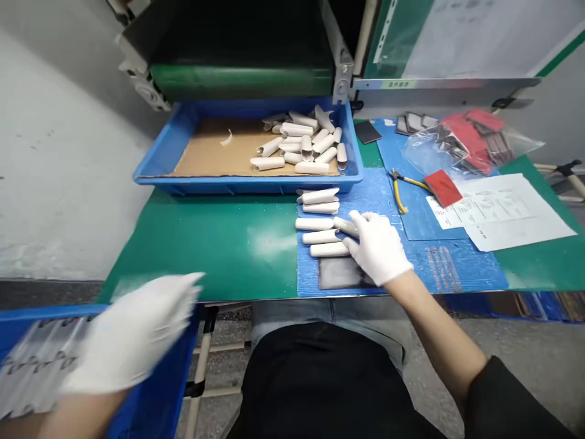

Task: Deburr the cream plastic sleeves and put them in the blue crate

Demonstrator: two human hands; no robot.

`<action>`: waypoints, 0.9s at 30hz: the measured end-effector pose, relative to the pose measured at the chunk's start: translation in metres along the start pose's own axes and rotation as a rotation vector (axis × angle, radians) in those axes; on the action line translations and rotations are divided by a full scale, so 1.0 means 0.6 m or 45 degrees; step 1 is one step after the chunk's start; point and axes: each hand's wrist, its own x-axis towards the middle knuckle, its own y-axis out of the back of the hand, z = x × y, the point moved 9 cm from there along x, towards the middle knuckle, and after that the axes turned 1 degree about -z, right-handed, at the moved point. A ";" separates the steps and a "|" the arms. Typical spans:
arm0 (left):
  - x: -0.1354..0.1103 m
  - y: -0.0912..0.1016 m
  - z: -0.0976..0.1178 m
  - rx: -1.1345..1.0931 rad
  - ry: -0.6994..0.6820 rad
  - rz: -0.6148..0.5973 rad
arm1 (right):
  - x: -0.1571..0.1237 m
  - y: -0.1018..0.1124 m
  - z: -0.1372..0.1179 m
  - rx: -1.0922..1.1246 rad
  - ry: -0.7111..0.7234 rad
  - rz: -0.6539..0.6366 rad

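My right hand [379, 247], in a white glove, is closed on one end of a white, half-round plastic piece [346, 227] over the blue mat [311, 283]. Several similar white plastic pieces [319, 237] lie in a short column to the left of its fingertips. Below them, partly under the hand, is a dark flat pad [338, 274]. My left hand [132, 329], also gloved, is smeared by motion above the right part of a blue bin [176, 378] at lower left. Whether it holds anything does not show. Rows of clear-wrapped pieces [41, 360] fill that bin.
A blue tray [247, 185] lined with cardboard holds loose white pieces beneath a green conveyor roller [242, 82]. On the right are yellow-handled cutters [400, 189], a red square pad [443, 188], a plastic bag [470, 143] of pads and paper sheets [512, 210].
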 end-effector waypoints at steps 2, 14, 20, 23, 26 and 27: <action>0.068 -0.003 0.106 0.194 -0.175 0.028 | 0.032 -0.015 0.030 -0.083 -0.101 -0.094; 0.261 -0.087 0.344 0.175 -0.421 -0.288 | -0.060 0.087 0.160 0.907 0.024 0.235; 0.208 -0.047 0.344 -0.129 -0.498 -0.293 | -0.110 0.094 0.189 1.125 0.144 0.061; 0.189 -0.069 0.360 -0.133 -0.525 -0.415 | -0.107 0.045 0.160 0.490 0.245 -0.234; 0.194 -0.093 0.378 0.094 -0.558 -0.524 | -0.100 -0.001 0.117 -0.173 0.436 -0.481; 0.198 -0.095 0.383 0.186 -0.591 -0.548 | -0.098 -0.005 0.104 -0.294 0.488 -0.512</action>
